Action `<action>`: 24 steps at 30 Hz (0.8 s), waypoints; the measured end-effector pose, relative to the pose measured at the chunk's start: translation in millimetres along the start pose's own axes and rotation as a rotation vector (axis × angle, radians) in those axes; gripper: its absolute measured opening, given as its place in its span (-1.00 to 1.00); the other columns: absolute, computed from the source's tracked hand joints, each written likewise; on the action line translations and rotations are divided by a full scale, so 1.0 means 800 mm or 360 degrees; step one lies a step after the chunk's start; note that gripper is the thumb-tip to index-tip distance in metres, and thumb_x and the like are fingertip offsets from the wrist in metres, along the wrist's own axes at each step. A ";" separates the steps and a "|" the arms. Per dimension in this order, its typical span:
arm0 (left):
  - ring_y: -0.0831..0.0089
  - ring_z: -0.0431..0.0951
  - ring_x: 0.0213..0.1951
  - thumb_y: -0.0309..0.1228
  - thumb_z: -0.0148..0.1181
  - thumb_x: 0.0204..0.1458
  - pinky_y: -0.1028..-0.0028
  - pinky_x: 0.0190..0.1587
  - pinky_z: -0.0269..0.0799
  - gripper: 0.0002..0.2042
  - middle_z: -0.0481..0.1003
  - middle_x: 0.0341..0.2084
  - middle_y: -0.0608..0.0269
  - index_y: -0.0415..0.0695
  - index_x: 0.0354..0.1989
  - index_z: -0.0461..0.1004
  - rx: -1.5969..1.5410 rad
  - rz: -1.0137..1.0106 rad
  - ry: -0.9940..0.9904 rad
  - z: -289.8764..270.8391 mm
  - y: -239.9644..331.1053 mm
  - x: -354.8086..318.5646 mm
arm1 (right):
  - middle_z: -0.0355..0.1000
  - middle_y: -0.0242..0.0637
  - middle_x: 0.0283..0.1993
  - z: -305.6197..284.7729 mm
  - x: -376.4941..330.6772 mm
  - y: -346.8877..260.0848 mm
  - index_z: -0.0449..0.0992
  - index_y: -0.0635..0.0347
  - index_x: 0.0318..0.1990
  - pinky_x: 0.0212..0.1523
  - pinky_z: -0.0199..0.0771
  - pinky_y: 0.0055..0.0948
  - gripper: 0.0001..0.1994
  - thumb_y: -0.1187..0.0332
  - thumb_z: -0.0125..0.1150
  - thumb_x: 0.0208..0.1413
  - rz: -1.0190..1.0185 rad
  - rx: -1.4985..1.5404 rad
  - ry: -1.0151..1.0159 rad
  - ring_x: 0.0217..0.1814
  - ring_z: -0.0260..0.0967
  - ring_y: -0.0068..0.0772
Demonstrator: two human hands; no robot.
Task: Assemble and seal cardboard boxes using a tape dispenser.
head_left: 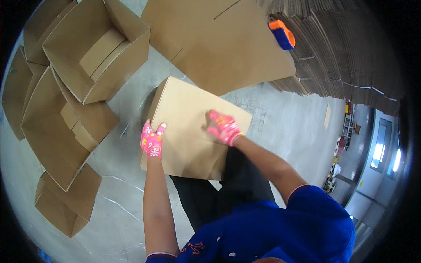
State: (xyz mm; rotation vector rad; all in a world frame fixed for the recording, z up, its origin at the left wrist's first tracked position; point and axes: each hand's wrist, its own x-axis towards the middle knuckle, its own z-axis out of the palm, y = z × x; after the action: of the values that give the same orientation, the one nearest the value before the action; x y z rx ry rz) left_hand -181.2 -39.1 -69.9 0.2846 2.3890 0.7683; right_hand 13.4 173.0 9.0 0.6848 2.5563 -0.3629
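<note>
Cardboard box (188,127): plain brown, flaps folded shut.

Grey concrete floor (280,118), smooth and faintly scuffed. Directly on it at left, a nested cluster of open cardboard boxes (70,109), tipped on their sides. Far centre, a large flat cardboard sheet (228,48). Far right, a tall stack of flattened cartons (346,57), with an orange-and-blue tape dispenser (283,34) at its left edge. In the middle, a closed cardboard box (188,127).
</note>
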 end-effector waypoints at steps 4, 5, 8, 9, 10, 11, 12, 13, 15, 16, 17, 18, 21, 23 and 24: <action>0.09 0.39 0.03 0.17 0.19 -0.18 0.13 0.02 0.29 -0.27 0.38 0.03 0.08 -0.02 0.13 0.27 0.0078 -0.0087 -0.0057 -0.004 -0.004 -0.001 | 0.32 0.03 0.05 -0.120 0.061 0.165 0.30 0.22 0.10 0.11 0.25 -0.14 -0.45 0.10 0.18 0.00 0.0320 -0.0089 0.1437 0.12 0.23 0.06; 0.09 0.40 0.01 0.15 0.20 -0.18 0.13 0.01 0.30 -0.28 0.39 0.01 0.08 -0.02 0.12 0.27 0.0153 -0.0106 -0.0056 -0.002 0.002 0.001 | 0.27 0.04 0.11 -0.156 0.079 0.215 0.23 0.20 0.16 0.15 0.21 -0.13 -0.39 0.06 0.16 0.01 0.0547 -0.0320 0.1612 0.17 0.19 0.06; 0.09 0.40 0.01 0.15 0.21 -0.18 0.13 0.01 0.30 -0.28 0.40 0.00 0.08 -0.02 0.12 0.28 0.0155 -0.0080 -0.0033 -0.002 0.012 0.001 | 0.10 -0.05 0.29 -0.264 0.111 0.293 0.09 0.19 0.25 0.22 0.13 -0.16 -0.21 -0.09 0.15 -0.06 0.1096 -0.0245 0.1302 0.29 0.07 -0.04; 0.09 0.40 0.01 0.15 0.21 -0.18 0.13 0.01 0.30 -0.28 0.40 0.00 0.08 -0.02 0.12 0.28 0.0163 -0.0079 -0.0037 -0.002 0.016 0.000 | 0.19 -0.04 0.22 -0.285 0.120 0.326 0.12 0.08 0.25 0.19 0.19 -0.16 -0.21 -0.11 0.20 -0.10 0.0973 -0.0401 0.1273 0.27 0.13 -0.06; 0.09 0.40 0.01 0.15 0.20 -0.18 0.13 0.01 0.30 -0.29 0.40 0.00 0.08 -0.02 0.12 0.27 0.0158 -0.0101 -0.0032 -0.006 0.010 -0.003 | 0.26 -0.05 0.17 -0.308 0.141 0.305 0.09 0.03 0.27 0.15 0.24 -0.18 -0.17 -0.13 0.21 -0.13 0.1172 -0.0247 0.0793 0.20 0.22 -0.04; 0.09 0.40 0.01 0.15 0.20 -0.17 0.14 0.02 0.30 -0.29 0.40 0.00 0.08 -0.02 0.12 0.27 0.0137 -0.0094 -0.0034 -0.007 0.010 -0.002 | 0.33 -0.05 0.09 -0.322 0.152 0.300 0.16 0.07 0.22 0.09 0.29 -0.19 -0.20 -0.15 0.22 -0.15 0.1209 0.0010 0.0834 0.13 0.28 -0.02; 0.09 0.40 0.01 0.15 0.20 -0.17 0.14 0.02 0.30 -0.29 0.40 0.00 0.08 -0.02 0.12 0.27 0.0153 -0.0112 -0.0036 -0.007 0.008 -0.004 | 0.40 -0.06 0.02 -0.328 0.161 0.303 0.24 0.10 0.17 0.02 0.34 -0.19 -0.22 -0.16 0.23 -0.17 0.1250 0.0263 0.0867 0.06 0.35 -0.01; 0.09 0.39 0.02 0.15 0.19 -0.16 0.13 0.03 0.28 -0.29 0.39 0.01 0.08 -0.01 0.13 0.27 0.0136 -0.0089 -0.0045 -0.003 0.012 0.000 | 0.40 -0.06 0.02 -0.330 0.164 0.325 0.24 0.10 0.17 0.02 0.34 -0.19 -0.22 -0.16 0.23 -0.17 0.1255 0.0263 0.0865 0.06 0.35 -0.01; 0.10 0.38 0.04 0.16 0.18 -0.16 0.13 0.05 0.26 -0.29 0.39 0.02 0.08 -0.01 0.13 0.27 0.0113 -0.0065 -0.0064 0.007 0.023 0.008 | 0.51 -0.17 -0.22 -0.335 0.160 0.364 0.46 0.19 -0.08 -0.16 0.40 -0.24 -0.35 -0.19 0.23 -0.18 0.1367 0.0356 0.0482 -0.15 0.47 -0.25; 0.11 0.36 0.06 0.16 0.18 -0.16 0.12 0.06 0.24 -0.28 0.38 0.03 0.07 -0.01 0.14 0.26 0.0140 -0.0087 -0.0039 -0.001 0.019 0.000 | 0.51 -0.17 -0.22 -0.317 0.168 0.334 0.46 0.19 -0.08 -0.16 0.40 -0.24 -0.35 -0.19 0.23 -0.18 0.1324 0.0367 0.0432 -0.15 0.47 -0.25; 0.12 0.34 0.07 0.15 0.18 -0.16 0.12 0.08 0.22 -0.28 0.37 0.04 0.06 -0.02 0.15 0.25 0.0168 -0.0110 -0.0017 -0.006 0.014 -0.007 | 0.50 -0.18 -0.26 -0.291 0.161 0.302 0.48 0.22 -0.14 -0.18 0.40 -0.27 -0.39 -0.15 0.25 -0.17 0.1164 0.0248 0.0555 -0.18 0.46 -0.26; 0.12 0.34 0.07 0.15 0.18 -0.16 0.12 0.08 0.22 -0.28 0.37 0.04 0.06 -0.02 0.15 0.25 0.0180 -0.0166 0.0007 -0.008 0.004 -0.012 | 0.50 -0.19 -0.30 -0.273 0.148 0.252 0.50 0.25 -0.21 -0.21 0.39 -0.31 -0.43 -0.12 0.27 -0.16 0.0990 0.0134 0.0691 -0.21 0.46 -0.28; 0.12 0.28 0.12 0.09 0.23 -0.17 0.15 0.14 0.15 -0.28 0.34 0.05 0.03 -0.06 0.16 0.25 0.0361 0.0196 0.0508 -0.001 -0.001 -0.018 | 0.47 -0.17 -0.23 -0.218 0.080 0.134 0.49 0.21 -0.21 -0.13 0.35 -0.25 -0.59 0.10 0.34 -0.12 0.0243 0.0602 0.0682 -0.15 0.41 -0.18; 0.18 0.28 0.14 -0.09 0.22 -0.06 0.25 0.18 0.15 -0.39 0.33 0.07 0.03 -0.17 0.14 0.26 -0.0280 0.0363 0.0305 -0.026 0.044 -0.030 | 0.44 -0.16 -0.16 -0.197 0.024 0.071 0.50 0.16 -0.18 -0.06 0.29 -0.25 -0.63 0.19 0.38 -0.14 -0.0138 0.0501 0.0528 -0.08 0.36 -0.10; 0.23 0.28 0.15 -0.16 0.23 -0.05 0.27 0.19 0.14 -0.41 0.33 0.08 0.06 -0.19 0.14 0.26 -0.0693 0.0392 0.0091 -0.040 0.062 -0.044 | 0.42 -0.15 -0.12 -0.199 0.002 0.040 0.50 0.15 -0.16 -0.02 0.26 -0.25 -0.61 0.23 0.39 -0.17 -0.0210 0.0365 0.0374 -0.05 0.34 -0.07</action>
State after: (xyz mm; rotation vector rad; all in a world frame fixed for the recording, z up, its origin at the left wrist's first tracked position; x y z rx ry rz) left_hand -172.1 -26.7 -2.8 0.3809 2.1877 1.3978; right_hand -29.4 258.4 140.7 0.6759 2.8193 -0.6634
